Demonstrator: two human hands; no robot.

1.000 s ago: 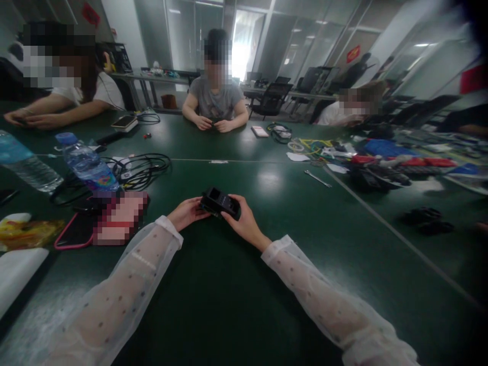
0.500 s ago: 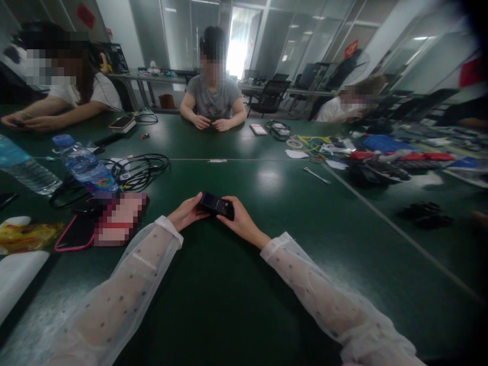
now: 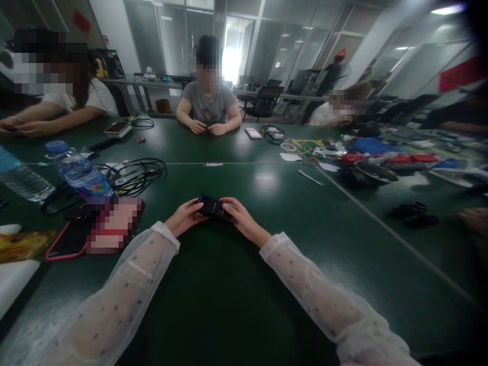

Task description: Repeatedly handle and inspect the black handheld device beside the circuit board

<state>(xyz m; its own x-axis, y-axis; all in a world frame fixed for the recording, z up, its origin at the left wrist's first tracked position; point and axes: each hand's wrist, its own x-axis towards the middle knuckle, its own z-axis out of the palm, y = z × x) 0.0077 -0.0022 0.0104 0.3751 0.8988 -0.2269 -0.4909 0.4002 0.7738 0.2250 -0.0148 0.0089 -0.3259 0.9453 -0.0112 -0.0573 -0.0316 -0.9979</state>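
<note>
Left hand (image 3: 186,216) and right hand (image 3: 244,219) hold opposite ends of a small black boxy device (image 3: 214,207), between them at a glossy dark green tabletop (image 3: 224,290), slim silver metal wrench (image 3: 310,177) farther right, person in grey T-shirt (image 3: 209,105) sits opposite.

**No lettering can be read**

The small pale marks on the black device (image 3: 212,206) in the grip are too tiny to make out. Left of the grip, the colourful label (image 3: 95,189) on a plastic bottle (image 3: 74,165) is blurred; far beyond, rightward, any text on a red banner (image 3: 462,74) is indistinct.
</note>
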